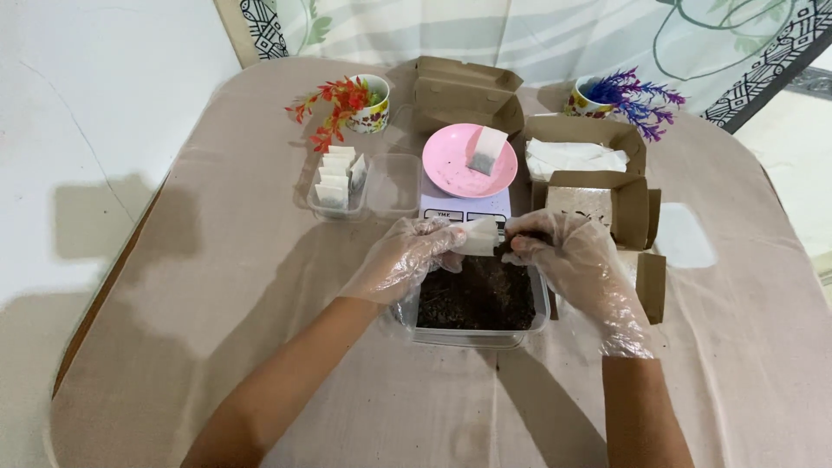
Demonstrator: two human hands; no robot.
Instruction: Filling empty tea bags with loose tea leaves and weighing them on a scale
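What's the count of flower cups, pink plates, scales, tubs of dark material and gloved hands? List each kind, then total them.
Flower cups: 2
Pink plate: 1
Scale: 1
Tub of dark material: 1
Gloved hands: 2, the left hand and the right hand, both at a white sachet
Total: 7

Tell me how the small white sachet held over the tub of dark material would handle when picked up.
The sachet, pinched by the left hand, looks thin and papery, so probably floppy and light. The right hand is at its open end; tilted, it could spill.
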